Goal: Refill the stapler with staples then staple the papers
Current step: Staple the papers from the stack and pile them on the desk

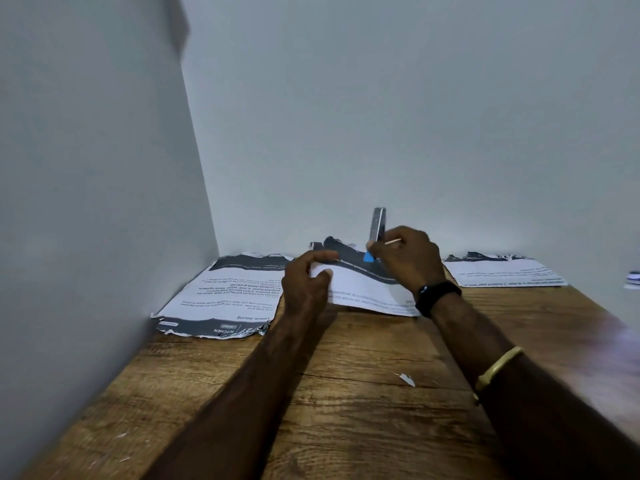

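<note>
My right hand grips the stapler near the back wall. The stapler's metal top arm stands upright above my fingers, and a blue part of it shows below them. A thin pale rod sticks out to the right past my knuckles. Most of the stapler body is hidden by the hand. My left hand pinches the left edge of a set of printed papers, which is lifted and curved between both hands. The stapler sits at the papers' far edge.
A torn stack of printed sheets lies in the left corner against the side wall. More sheets lie at the back right. A small paper scrap rests on the wooden table. A blurred object shows at the right edge.
</note>
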